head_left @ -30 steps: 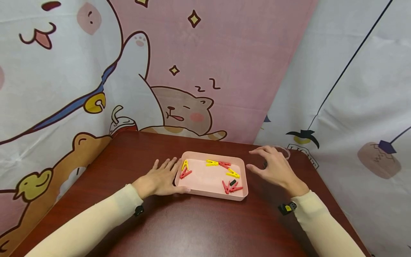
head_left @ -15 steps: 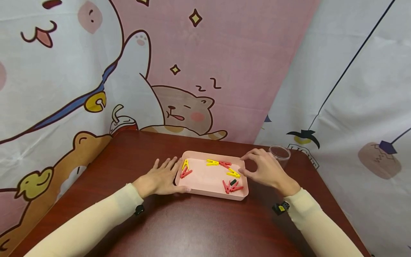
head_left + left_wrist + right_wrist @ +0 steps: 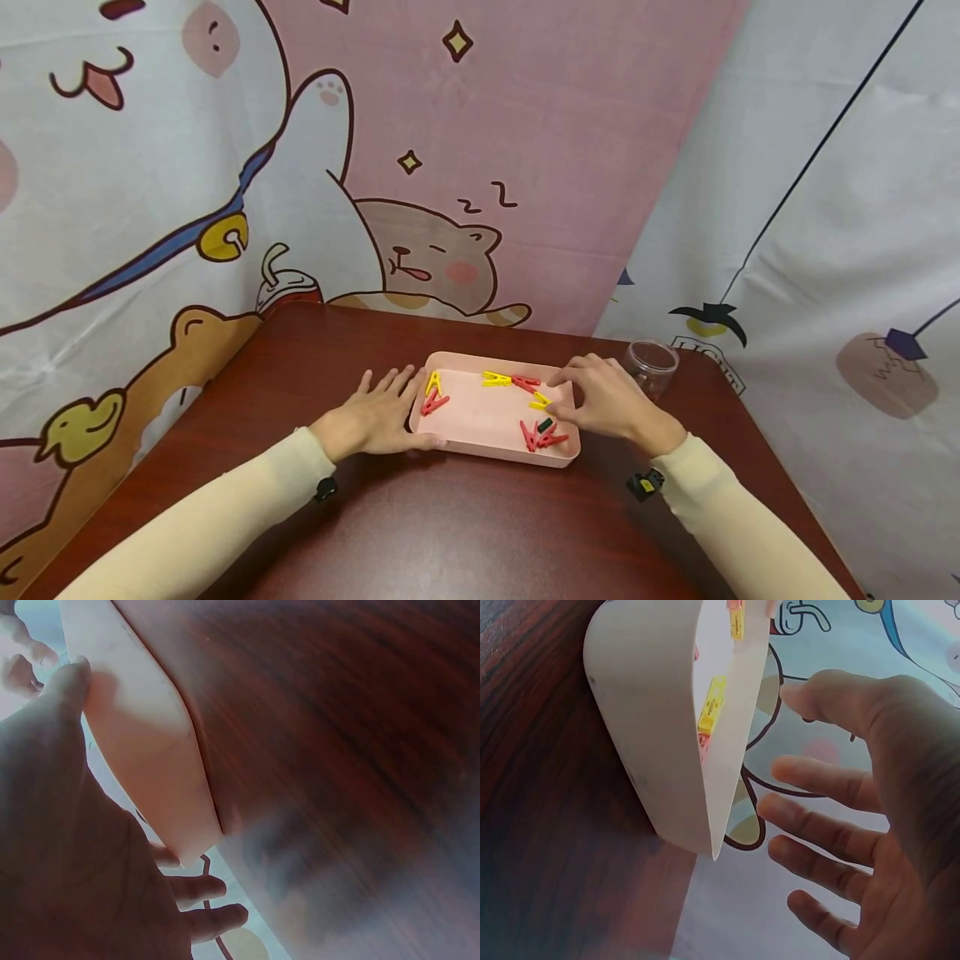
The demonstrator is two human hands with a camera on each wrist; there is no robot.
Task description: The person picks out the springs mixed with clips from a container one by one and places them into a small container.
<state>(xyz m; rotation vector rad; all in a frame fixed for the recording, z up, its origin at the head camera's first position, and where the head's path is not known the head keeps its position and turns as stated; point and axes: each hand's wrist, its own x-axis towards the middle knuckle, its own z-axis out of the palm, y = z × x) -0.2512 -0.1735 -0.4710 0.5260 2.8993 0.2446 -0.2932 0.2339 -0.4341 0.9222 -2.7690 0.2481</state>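
A shallow pink tray point(image 3: 480, 414) lies on the table, with small red and yellow clothespins in it. My left hand point(image 3: 369, 422) rests against the tray's left end, fingers straight; its thumb touches the front wall point(image 3: 146, 742) in the left wrist view. My right hand point(image 3: 613, 403) hovers over the right rim, thumb and fingers apart, holding nothing. Nearest to it is a yellow clothespin point(image 3: 539, 402), partly hidden by the thumb. Another yellow clothespin point(image 3: 495, 379) and a red one point(image 3: 527, 384) lie along the back. Red clothespins point(image 3: 531, 437) and a small dark piece point(image 3: 545, 425) sit front right.
A clear round jar point(image 3: 652, 360) stands behind my right hand, its lower part hidden. Yellow point(image 3: 433, 382) and red point(image 3: 432, 405) clothespins lie at the tray's left end. The dark red table point(image 3: 480, 525) ends at a printed cloth point(image 3: 570, 167) at the back and sides.
My right hand has moved left from beside the jar to above the tray's right end, uncovering the jar. The left hand and the clothespins have stayed in place.
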